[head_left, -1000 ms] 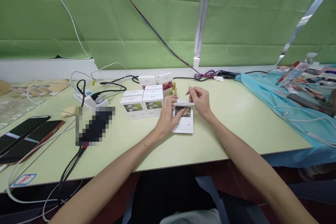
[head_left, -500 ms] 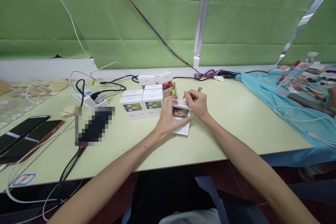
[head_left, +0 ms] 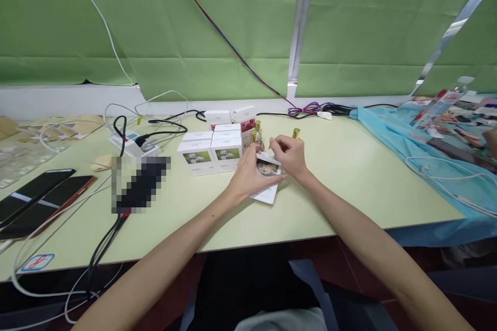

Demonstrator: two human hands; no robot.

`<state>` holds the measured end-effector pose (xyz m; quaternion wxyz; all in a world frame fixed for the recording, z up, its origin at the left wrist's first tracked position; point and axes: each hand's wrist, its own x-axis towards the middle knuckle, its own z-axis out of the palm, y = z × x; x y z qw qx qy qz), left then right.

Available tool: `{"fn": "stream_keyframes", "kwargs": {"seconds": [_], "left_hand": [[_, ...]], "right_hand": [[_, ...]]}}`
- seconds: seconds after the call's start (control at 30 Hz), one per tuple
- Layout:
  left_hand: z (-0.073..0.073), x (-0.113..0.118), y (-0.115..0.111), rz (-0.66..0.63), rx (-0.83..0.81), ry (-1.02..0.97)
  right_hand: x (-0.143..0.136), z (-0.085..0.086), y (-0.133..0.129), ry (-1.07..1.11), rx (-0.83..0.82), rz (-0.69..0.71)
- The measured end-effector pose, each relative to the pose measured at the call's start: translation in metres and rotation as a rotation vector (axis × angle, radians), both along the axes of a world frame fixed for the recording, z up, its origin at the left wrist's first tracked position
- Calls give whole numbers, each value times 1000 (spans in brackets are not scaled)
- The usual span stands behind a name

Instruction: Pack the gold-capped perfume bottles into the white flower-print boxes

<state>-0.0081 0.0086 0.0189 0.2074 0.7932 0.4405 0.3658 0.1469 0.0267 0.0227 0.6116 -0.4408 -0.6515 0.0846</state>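
On the bench [head_left: 349, 176], my left hand [head_left: 246, 173] grasps one white box [head_left: 266, 196]; my right hand [head_left: 293, 155] curls at its top end, grip unclear. Closed boxes [head_left: 227, 165] stand adjacent; gold-capped bottles [head_left: 258, 126] stand unboxed.

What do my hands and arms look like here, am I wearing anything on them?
Your left hand and right hand are bare, without gloves. No watch or bracelet shows on either wrist, and no sleeve covers the visible forearms.
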Motion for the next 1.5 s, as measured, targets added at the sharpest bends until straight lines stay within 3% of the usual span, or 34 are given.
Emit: {"fn": "stream_keyframes", "kwargs": {"seconds": [0.47,0.8,0.93,1.03,1.17,1.33,1.5], "left_hand": [[5,-3,-2,-18,66,89],[3,-7,-2,-133,230,117],[4,-8,-3,-207,292,99],[2,-7,-2,-224,315,78],[-2,-6,0,-223,309,58],[-4,-6,0,-204,330,44],[-4,-5,-1,-214,397,2]], "right_hand": [[2,-1,1,-94,-26,-20],[31,9,12,39,87,-381],[52,12,20,61,143,-434],[72,10,32,28,108,-360],[94,3,44,-72,-134,-175],[107,-3,40,-286,-368,28],[106,-1,36,-391,-430,52]]}}
